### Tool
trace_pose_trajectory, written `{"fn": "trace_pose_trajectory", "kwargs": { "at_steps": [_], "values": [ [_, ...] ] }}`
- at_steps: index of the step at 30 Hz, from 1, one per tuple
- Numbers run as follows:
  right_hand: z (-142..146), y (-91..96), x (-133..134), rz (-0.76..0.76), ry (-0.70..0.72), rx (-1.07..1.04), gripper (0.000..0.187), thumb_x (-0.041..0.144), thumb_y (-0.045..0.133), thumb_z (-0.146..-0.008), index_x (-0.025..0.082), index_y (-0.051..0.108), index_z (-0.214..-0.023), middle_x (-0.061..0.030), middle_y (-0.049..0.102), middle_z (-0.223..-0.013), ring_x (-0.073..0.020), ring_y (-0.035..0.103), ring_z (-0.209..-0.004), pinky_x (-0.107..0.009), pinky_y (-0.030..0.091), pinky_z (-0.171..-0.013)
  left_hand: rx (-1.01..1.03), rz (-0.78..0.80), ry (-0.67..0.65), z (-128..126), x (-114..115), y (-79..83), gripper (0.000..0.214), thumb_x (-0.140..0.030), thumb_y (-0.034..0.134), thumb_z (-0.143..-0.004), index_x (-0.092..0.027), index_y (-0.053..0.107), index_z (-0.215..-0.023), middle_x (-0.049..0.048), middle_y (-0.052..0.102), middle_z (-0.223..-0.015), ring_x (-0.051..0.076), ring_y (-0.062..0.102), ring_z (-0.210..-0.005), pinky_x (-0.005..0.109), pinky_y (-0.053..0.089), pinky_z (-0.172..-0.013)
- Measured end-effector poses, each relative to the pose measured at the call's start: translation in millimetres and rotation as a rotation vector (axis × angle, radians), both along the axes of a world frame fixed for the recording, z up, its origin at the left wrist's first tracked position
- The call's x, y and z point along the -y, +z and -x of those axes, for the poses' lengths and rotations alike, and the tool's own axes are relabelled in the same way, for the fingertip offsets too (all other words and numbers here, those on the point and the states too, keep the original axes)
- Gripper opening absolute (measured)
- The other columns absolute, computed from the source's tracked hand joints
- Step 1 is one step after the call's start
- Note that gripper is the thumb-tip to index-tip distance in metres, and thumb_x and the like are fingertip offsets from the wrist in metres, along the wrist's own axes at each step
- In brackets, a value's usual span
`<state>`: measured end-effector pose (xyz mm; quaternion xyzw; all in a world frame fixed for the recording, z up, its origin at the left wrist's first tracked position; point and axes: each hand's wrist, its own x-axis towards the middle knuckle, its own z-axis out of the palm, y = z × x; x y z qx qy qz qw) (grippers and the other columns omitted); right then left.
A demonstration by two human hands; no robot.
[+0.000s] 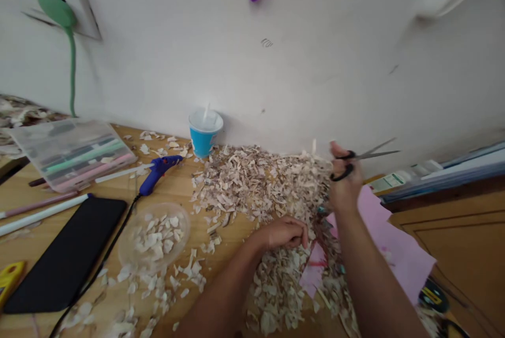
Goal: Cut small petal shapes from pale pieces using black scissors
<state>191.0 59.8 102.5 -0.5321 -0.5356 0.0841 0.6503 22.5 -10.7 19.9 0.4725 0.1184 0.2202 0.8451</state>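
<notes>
In the head view, my right hand (347, 185) grips a pair of scissors (369, 155) by the black handles, blades parted and pointing right. My left hand (287, 233) is lower, its fingers curled over a heap of pale, dry, shell-like flakes (256, 180); whatever it may hold is hidden. Just right of those fingers lies a small pink paper piece (313, 275) with red marks. A larger torn pink paper sheet (394, 248) is partly covered by my right forearm.
Left of my hands are a clear round dish (184, 243) of flakes, a blue glue gun (155, 174), a black phone-like slab (67, 256), a pen case (74, 151) and a yellow-handled tool (10, 277). A blue cup (203, 141) stands by the wall. Books (453, 177) lie right.
</notes>
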Motion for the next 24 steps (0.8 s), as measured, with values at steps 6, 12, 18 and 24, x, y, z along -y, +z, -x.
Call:
{"fn": "trace_pose_trajectory", "kwargs": {
  "at_steps": [6,12,18,24],
  "values": [
    [-32.2,22.0,14.5,0.009,0.098,0.209,0.044,0.039,0.060,-0.085,0.030,0.055,-0.128,-0.0061,0.053,-0.143,-0.0237,0.051,-0.130,-0.050,0.033,-0.112,0.054,0.047,0.100,-1.3,-2.2,-6.9,0.016,-0.019,0.044,-0.065,-0.017,0.057,-0.056,-0.0053,0.034,-0.038,0.009,0.024,-0.036,0.025,0.016,-0.042],
    [1.9,-56.9,13.8,0.456,0.152,0.586,0.040,0.042,0.066,-0.075,0.021,0.065,-0.109,-0.0107,0.067,-0.110,-0.0281,0.060,-0.106,-0.047,0.045,-0.097,0.044,0.049,0.056,2.4,-1.5,1.7,0.014,-0.020,0.046,-0.064,-0.017,0.056,-0.055,-0.0043,0.035,-0.037,0.009,0.026,-0.036,0.024,0.018,-0.042],
    [28.9,-92.9,-26.5,0.576,0.008,0.681,0.034,0.050,0.060,-0.079,0.018,0.064,-0.092,-0.0091,0.068,-0.089,-0.0239,0.059,-0.084,-0.037,0.045,-0.082,0.008,0.028,0.047,0.9,-1.2,1.8,0.016,-0.019,0.045,-0.067,-0.016,0.058,-0.059,-0.0046,0.036,-0.038,0.008,0.026,-0.037,0.023,0.018,-0.043],
    [55.1,-116.4,-32.5,0.515,0.098,0.682,0.055,0.052,0.062,-0.076,0.017,0.055,-0.118,-0.0120,0.064,-0.110,-0.0258,0.057,-0.102,-0.040,0.042,-0.092,0.048,0.030,0.076,-2.6,-0.9,-3.6,0.016,-0.018,0.044,-0.067,-0.016,0.059,-0.063,-0.0049,0.037,-0.039,0.009,0.026,-0.036,0.024,0.019,-0.041]
  ]
}}
